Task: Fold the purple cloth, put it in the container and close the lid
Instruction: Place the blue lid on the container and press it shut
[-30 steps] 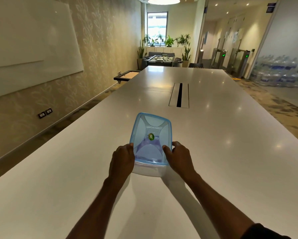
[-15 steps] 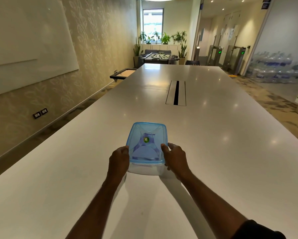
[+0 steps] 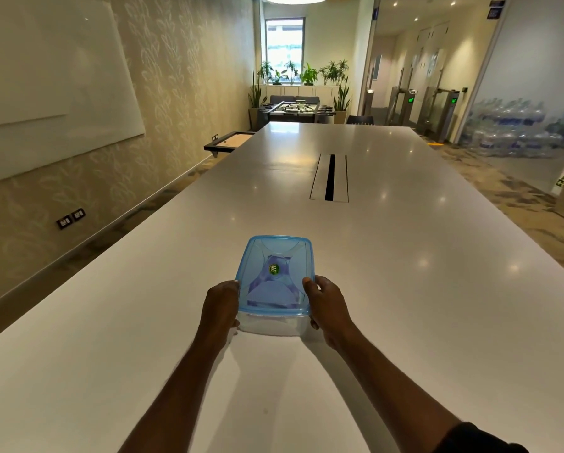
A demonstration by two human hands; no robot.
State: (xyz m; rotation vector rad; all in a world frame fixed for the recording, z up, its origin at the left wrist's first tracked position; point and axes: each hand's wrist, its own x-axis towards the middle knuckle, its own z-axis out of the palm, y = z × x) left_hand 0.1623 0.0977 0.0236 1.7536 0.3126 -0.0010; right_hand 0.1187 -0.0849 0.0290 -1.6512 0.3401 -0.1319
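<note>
Head view | one container (image 3: 271, 325), one blue lid (image 3: 275, 256) on; one purple cloth (image 3: 267, 294) inside | left hand (image 3: 220, 305), right hand (image 3: 329, 305): fingers gripping container sides

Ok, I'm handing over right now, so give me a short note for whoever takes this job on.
Left hand: grips the container's left side.
Right hand: grips its right side.
Container: on the white table, blue lid on top.
Purple cloth: folded, inside, seen through the lid.
Done: folding, packing, lid placed.
Left: check that the lid is pressed down all round, then let go; the seal cannot be judged from here.
</note>
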